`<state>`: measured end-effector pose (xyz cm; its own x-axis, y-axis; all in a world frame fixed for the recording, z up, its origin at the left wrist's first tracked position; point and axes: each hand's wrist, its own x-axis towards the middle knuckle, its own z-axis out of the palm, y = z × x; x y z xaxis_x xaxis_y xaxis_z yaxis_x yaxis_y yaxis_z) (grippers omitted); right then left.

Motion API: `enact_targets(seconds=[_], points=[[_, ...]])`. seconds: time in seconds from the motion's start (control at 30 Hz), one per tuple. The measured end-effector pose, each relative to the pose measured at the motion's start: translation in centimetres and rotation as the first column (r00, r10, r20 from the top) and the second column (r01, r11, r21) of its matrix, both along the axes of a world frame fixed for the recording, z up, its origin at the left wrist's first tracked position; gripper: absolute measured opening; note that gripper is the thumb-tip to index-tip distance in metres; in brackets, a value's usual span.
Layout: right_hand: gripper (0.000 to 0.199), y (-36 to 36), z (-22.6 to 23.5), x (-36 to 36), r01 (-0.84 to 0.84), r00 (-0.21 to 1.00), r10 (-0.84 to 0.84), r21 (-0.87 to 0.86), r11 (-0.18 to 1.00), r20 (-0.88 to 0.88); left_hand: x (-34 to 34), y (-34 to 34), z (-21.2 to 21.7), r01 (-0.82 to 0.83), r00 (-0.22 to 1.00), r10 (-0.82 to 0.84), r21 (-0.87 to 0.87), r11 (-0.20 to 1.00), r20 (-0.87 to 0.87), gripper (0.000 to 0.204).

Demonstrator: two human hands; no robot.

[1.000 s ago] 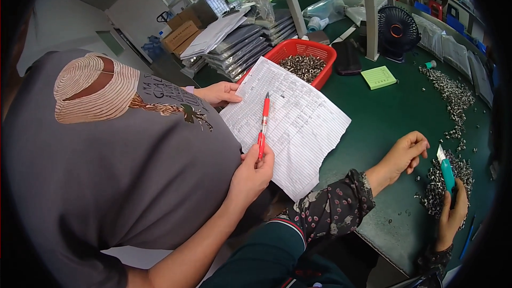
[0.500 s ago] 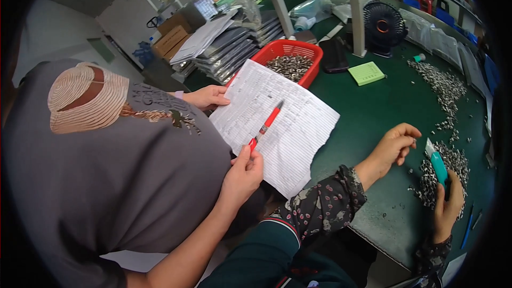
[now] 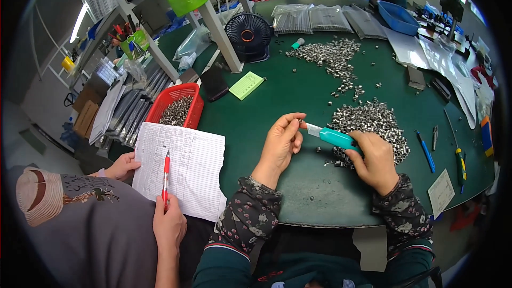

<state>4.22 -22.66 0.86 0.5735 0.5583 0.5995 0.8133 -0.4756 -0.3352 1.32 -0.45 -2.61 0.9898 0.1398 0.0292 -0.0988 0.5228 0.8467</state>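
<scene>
The fingers (image 3: 292, 126) of the left hand (image 3: 281, 144) were pinched shut on a small metal part, too small for me to identify, held just above the green desk (image 3: 298, 181). The right hand (image 3: 373, 160) was wrapped closed around a teal-handled knife (image 3: 333, 136), its blade tip meeting the pinched part. Both hands worked near the desk's front edge, right beside a heap of small metal sleeves (image 3: 373, 122). A second scatter of sleeves (image 3: 330, 56) lay toward the far edge, by a small black fan (image 3: 247, 36).

In my judgement, the step would go best with the blade angled away from the pinching fingers, light pressure, and the part kept steady over the desk so any trimmings drop clear of the heap.

At the left edge, another person's hand (image 3: 169, 224) held a red pen (image 3: 166, 176) over a paper sheet (image 3: 184, 168), next to a red basket (image 3: 176, 108) of parts.
</scene>
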Motion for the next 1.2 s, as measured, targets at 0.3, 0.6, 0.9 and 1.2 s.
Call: enact_targets(seconds=[0.3, 0.6, 0.9, 1.2], points=[[0.026, 0.7, 0.2, 1.4, -0.021, 1.0, 0.021, 0.0, 1.0, 0.02, 1.1, 0.7, 0.6, -0.041, 0.999, 0.041, 0.082, 0.996, 0.002, 0.016], [0.026, -0.3, 0.1, 0.5, 0.021, 0.999, -0.022, 0.041, 0.999, 0.032, 0.5, 0.4, -1.0, 0.037, 0.998, -0.04, -0.071, 0.997, -0.044, 0.005], [0.024, -0.3, 0.3, -0.1, 0.032, 0.999, -0.034, 0.06, 0.998, 0.033, -0.8, 0.3, -0.4, -0.016, 0.995, 0.022, 0.06, 0.998, -0.094, 0.006], [0.026, -0.3, 1.2, 2.5, 0.07, 0.997, -0.074, 0.085, 0.994, 0.035, 0.3, 1.1, 2.0, 0.019, 0.989, -0.013, 0.042, 0.999, -0.147, 0.004]])
